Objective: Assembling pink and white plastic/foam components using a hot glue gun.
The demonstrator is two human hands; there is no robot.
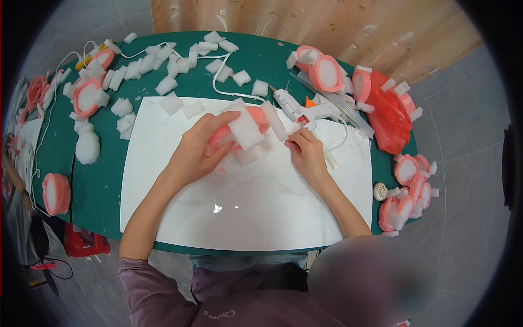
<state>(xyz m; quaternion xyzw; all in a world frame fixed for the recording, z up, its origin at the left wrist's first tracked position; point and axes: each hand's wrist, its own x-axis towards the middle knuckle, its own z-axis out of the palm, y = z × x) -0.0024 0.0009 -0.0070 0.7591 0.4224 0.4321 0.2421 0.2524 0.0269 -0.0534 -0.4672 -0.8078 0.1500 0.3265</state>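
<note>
The left hand [197,150] grasps a pink ring [231,133] with a white foam block [245,129], the right hand [306,152] pinches a foam strip [274,121]; both look light, soft, best held by edges.

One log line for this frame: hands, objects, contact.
left hand: pressing white foam block onto pink ring | right hand: pinching foam strip | glue gun: lying on white sheet, untouched
</note>
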